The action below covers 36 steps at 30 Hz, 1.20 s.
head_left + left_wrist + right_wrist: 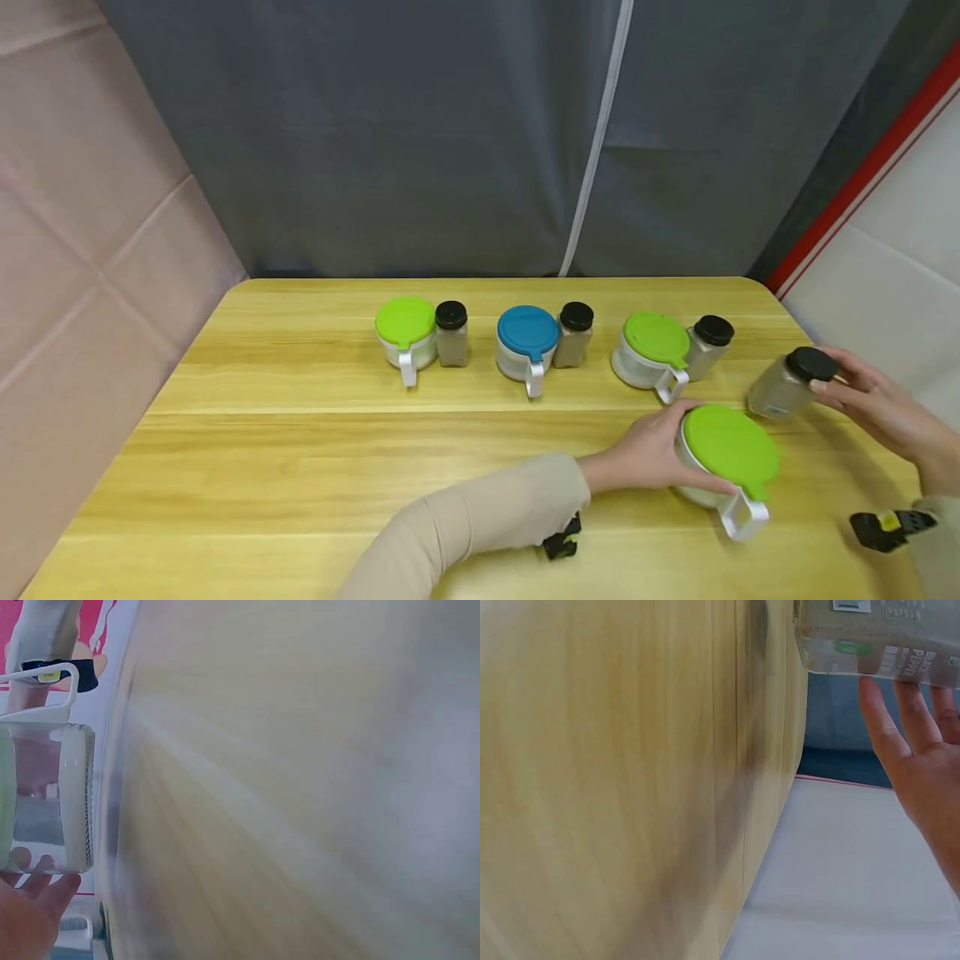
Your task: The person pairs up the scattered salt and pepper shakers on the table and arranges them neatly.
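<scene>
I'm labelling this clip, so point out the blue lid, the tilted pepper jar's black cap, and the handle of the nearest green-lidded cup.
blue lid [528,331], head view, middle of its top.
black cap [811,363], head view, centre of the cap.
handle [742,515], head view, its white loop.

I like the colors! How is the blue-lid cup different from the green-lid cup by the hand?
The blue-lid cup has a blue lid and stands alone in the back row; the near green-lid cup has a green lid, sits closer, and the left hand touches it. Both are whitish with a handle toward the front.
</scene>
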Available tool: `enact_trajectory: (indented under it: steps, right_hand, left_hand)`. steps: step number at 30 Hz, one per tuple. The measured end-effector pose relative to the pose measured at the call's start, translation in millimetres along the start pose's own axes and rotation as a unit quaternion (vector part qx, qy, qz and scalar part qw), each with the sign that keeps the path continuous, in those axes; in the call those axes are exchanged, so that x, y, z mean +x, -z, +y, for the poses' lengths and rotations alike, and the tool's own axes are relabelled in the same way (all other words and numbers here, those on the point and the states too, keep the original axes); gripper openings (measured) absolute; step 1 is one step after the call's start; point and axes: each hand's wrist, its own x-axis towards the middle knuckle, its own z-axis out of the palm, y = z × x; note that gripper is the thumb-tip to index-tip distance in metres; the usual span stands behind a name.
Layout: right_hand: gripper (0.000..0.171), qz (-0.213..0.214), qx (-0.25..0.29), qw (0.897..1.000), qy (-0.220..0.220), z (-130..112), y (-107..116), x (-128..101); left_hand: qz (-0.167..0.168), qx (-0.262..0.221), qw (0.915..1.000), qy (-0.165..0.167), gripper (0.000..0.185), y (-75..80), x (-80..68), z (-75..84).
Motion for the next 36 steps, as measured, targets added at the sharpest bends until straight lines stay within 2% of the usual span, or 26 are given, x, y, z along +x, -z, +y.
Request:
enact_trajectory:
  steps: [6, 12, 16, 20, 25, 29, 36]
  right_hand:
    - [0.049, 0.027, -0.091, 0.995, -0.010, 56.3, 38.4, -0.7]
    - [0.053, 0.032, -0.145, 0.989, 0.003, 59.9, 33.9, -5.3]
    - [0.052, 0.043, -0.174, 0.984, -0.005, 49.8, 20.1, -8.5]
    - [0.049, 0.031, -0.159, 0.987, 0.001, 18.1, -6.9, -13.5]
    - [0.051, 0.036, -0.156, 0.987, 0.005, -16.9, -39.6, -18.7]
    - [0.049, 0.022, -0.149, 0.989, 0.013, -23.9, -48.0, -20.2]
    - [0.049, 0.015, -0.153, 0.988, 0.015, -18.7, -52.9, -23.3]
  left_hand:
    - [-0.009, -0.010, 0.9999, -0.005, 0.093, 11.3, -12.5, -6.2]
    - [-0.020, -0.005, 0.9997, -0.012, 0.093, 20.6, -23.4, -8.3]
    - [-0.025, -0.025, 0.9993, -0.013, 0.093, 27.7, -31.4, -10.1]
    - [-0.030, -0.043, 0.9983, -0.027, 0.091, 33.4, -38.6, -14.1]
    - [-0.032, -0.032, 0.9980, -0.044, 0.089, 41.2, -48.2, -18.2]
    - [-0.026, -0.027, 0.9982, -0.046, 0.088, 49.6, -57.5, -21.5]
    - [-0.014, -0.032, 0.9986, -0.041, 0.088, 66.2, -74.5, -31.2]
